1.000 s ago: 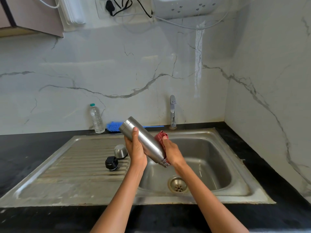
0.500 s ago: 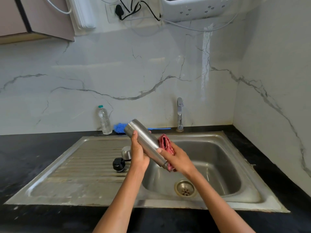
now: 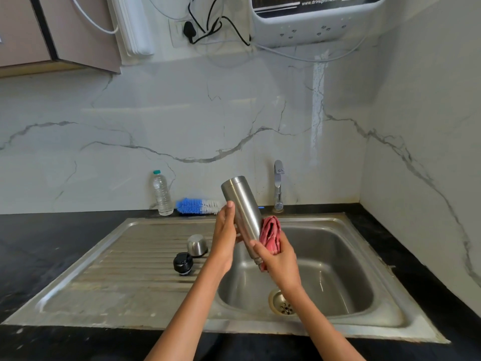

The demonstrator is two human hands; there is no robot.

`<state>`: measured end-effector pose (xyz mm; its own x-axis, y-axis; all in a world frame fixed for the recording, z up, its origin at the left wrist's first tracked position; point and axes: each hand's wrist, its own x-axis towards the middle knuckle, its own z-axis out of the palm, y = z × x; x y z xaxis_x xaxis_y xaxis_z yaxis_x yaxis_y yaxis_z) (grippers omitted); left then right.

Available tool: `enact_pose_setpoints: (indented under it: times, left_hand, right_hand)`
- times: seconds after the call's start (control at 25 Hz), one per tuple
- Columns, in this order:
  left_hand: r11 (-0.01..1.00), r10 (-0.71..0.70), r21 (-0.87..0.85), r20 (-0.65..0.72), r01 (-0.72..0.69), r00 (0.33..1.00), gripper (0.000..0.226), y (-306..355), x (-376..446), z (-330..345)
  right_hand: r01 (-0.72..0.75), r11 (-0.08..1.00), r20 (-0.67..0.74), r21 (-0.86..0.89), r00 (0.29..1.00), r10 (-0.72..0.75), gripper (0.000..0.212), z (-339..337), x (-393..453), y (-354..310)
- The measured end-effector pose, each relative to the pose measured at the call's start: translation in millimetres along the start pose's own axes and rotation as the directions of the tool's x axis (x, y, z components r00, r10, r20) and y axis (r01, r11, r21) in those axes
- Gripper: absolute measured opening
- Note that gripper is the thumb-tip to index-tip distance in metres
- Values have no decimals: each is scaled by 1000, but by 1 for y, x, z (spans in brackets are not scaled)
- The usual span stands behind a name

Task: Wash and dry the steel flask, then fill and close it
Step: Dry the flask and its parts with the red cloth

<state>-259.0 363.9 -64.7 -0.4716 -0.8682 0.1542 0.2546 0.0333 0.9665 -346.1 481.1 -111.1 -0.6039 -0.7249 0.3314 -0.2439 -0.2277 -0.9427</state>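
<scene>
1 head-worn wide-angle view looks forward and down from in front of the sink (image 3: 351, 325), close above its basin, facing the marble wall (image 3: 182, 121) behind the tap (image 3: 278, 188).

the ribbed steel draining board (image 3: 125, 269) carries a small steel cup (image 3: 197, 245) and a black round lid (image 3: 183, 263) just beside each other, near its right end. along the back wall stand a clear plastic bottle (image 3: 162, 194), a blue-and-white bottle brush (image 3: 199, 206) and a chrome tap (image 3: 278, 187). the steel sink basin (image 3: 338, 269) lies open to the right.
</scene>
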Motion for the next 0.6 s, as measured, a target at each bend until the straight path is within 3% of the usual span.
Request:
enact_pose_setpoints:
  times: [0.08,0.16,0.28,0.4,0.52,0.6]
  left_hand:
    - [989,-5,-148,17,7,1000,67,0,-6,10]
    - [974,25,-222,-28,-31,999,65,-1,-6,14]
    - [966,39,-255,-18,-43,999,68,-5,-10,9]
    - [964,2,-265,16,3,1000,78,-4,-14,4]
    - [977,-15,-211,52,26,999,78,-1,-12,6]
    - [997,-46,-64,89,52,995,64,-7,-18,6]
  right_hand:
    - [148,969,11,-200,989,-149,73,4,-4,6]
    - [175,975,55,-133,984,-169,62,7,-7,4]
    - [-26,996,107,88,994,17,39,3,-3,-10]
    - [-240,944,188,228,962,199,52,3,-3,-15]
    - [-8,982,80,191,997,-7,51,23,-14,-13]
    - [214,976,113,-29,971,-210,62,31,-11,-18]
